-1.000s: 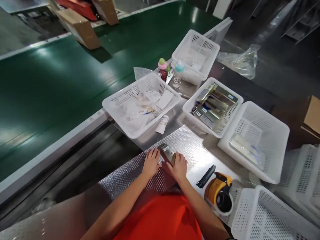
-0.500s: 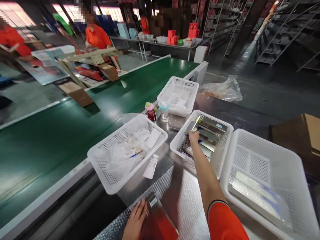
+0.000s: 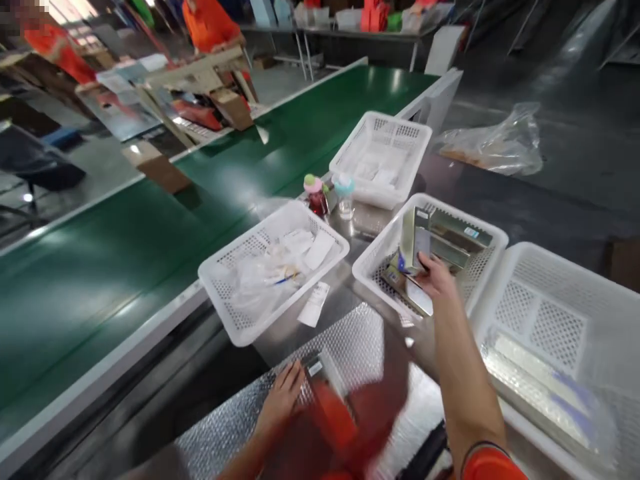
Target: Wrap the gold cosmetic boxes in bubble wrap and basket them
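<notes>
My right hand [image 3: 436, 277] grips the end of a shiny, gold-silver flat box [image 3: 415, 233], which is tilted up in the middle white basket [image 3: 367, 275]. More shiny boxes [image 3: 450, 248] lie under and beside it. My left hand [image 3: 286, 395] lies with its fingers stretched out on a sheet of silvery bubble wrap [image 3: 355, 333]. Its fingertips are at the edge of another shiny box [image 3: 316, 368] with a small white label, lying on the wrap. A red reflection covers part of that box.
On the left, a white basket [image 3: 220, 310] holds clear plastic bags and papers, with a paper slip [image 3: 314, 305] beside it. Bubble-wrapped packs [image 3: 540, 387] lie in the right basket [image 3: 520, 257]. Two small bottles [image 3: 345, 200] stand near the green conveyor belt [image 3: 220, 180]. Co-workers in orange [image 3: 210, 23] are beyond.
My right hand has lifted one end of a shiny box in the middle basket, which now stands more steeply. My left hand stays beside the box on the bubble wrap. The view has tipped down.
</notes>
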Available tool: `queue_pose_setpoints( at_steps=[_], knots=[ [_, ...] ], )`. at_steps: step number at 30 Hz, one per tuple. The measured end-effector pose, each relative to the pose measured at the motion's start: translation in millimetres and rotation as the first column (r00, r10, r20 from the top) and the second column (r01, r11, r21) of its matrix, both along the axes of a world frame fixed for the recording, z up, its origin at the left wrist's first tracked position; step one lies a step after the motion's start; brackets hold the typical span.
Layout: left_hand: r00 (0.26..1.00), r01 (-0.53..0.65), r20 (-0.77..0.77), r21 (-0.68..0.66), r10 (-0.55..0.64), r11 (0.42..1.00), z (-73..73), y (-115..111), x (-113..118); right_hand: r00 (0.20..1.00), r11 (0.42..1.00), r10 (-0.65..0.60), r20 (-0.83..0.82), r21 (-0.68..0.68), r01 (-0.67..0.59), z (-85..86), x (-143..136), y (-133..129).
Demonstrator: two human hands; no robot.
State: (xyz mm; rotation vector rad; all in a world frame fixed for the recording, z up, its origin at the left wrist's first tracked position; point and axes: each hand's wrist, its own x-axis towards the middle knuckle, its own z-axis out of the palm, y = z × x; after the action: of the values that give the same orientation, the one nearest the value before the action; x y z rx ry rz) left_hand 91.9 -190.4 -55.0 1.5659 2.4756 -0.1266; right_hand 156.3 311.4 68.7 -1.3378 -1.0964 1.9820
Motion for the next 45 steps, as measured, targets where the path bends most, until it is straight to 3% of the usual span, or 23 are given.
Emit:
queue_pose_setpoints(
  at_steps=[2, 4, 8, 11, 15, 19, 21, 23, 25, 29, 31, 33, 40, 45],
  knots=[
    [0.999, -0.037, 0.019, -0.077, 0.038, 0.996, 16.0, 7.0, 1.8, 0.967, 0.998, 0.04, -0.25, -0.037, -0.051, -4.3, 48.4, -49.9],
    [0.997, -0.06, 0.048, -0.126, 0.067, 0.99, 29.1, 12.2, 2.3, 0.936, 0.989, 0.108, -0.336, -0.056, -0.134, -11.2, 93.7, -107.5],
    [0.993, -0.074, 0.077, -0.151, 0.086, 0.986, 44.6, 17.5, 3.6, 0.938, 0.944, 0.266, -0.224, -0.138, -0.301, -37.4, 145.1, -210.4],
    [0.991, -0.078, 0.097, -0.146, 0.092, 0.986, 48.2, 18.8, 4.6, 0.895, 0.897, 0.428, -0.123, -0.057, -0.437, -66.2, 148.8, -249.2],
    [0.986, -0.104, 0.12, -0.126, 0.119, 0.987, 47.3, 19.0, 4.9, 0.775, 0.763, 0.629, 0.053, 0.151, -0.629, -97.8, 138.3, -262.1],
    [0.981, -0.119, 0.139, -0.105, 0.133, 0.987, 46.1, 19.6, 5.1, 0.637, 0.544, 0.693, 0.338, 0.335, -0.769, -104.9, 132.9, -268.6],
    [0.979, -0.122, 0.149, -0.113, 0.138, 0.986, 46.1, 20.0, 5.0, 0.56, 0.419, 0.613, 0.557, 0.372, -0.828, -98.5, 129.6, -273.5],
    [0.978, -0.124, 0.157, -0.11, 0.141, 0.986, 46.1, 19.9, 4.6, 0.518, 0.349, 0.454, 0.725, 0.391, -0.852, -88.3, 122.3, -280.7],
    [0.978, -0.124, 0.16, -0.08, 0.136, 0.989, 45.8, 19.2, 4.1, 0.524, 0.313, 0.327, 0.787, 0.432, -0.846, -77.5, 110.0, -291.8],
    [0.977, -0.122, 0.174, -0.023, 0.124, 0.992, 46.0, 17.6, 3.9, 0.496, 0.203, 0.244, 0.833, 0.456, -0.867, -62.4, 80.6, -321.8],
    [0.973, -0.134, 0.183, -0.03, 0.138, 0.99, 47.6, 18.0, 4.3, 0.462, 0.185, 0.181, 0.868, 0.432, -0.883, -58.9, 70.5, -334.0],
    [0.969, -0.149, 0.191, -0.041, 0.154, 0.988, 50.2, 19.2, 4.8, 0.455, 0.204, 0.13, 0.881, 0.425, -0.882, -57.4, 65.4, -341.1],
    [0.964, -0.155, 0.215, -0.027, 0.157, 0.988, 55.7, 20.4, 4.0, 0.472, 0.277, 0.07, 0.879, 0.437, -0.856, -64.1, 63.2, -349.8],
    [0.963, -0.15, 0.224, -0.004, 0.147, 0.989, 52.6, 18.4, 2.9, 0.49, 0.272, 0.052, 0.87, 0.46, -0.845, -67.6, 62.5, -354.1]
  ],
)
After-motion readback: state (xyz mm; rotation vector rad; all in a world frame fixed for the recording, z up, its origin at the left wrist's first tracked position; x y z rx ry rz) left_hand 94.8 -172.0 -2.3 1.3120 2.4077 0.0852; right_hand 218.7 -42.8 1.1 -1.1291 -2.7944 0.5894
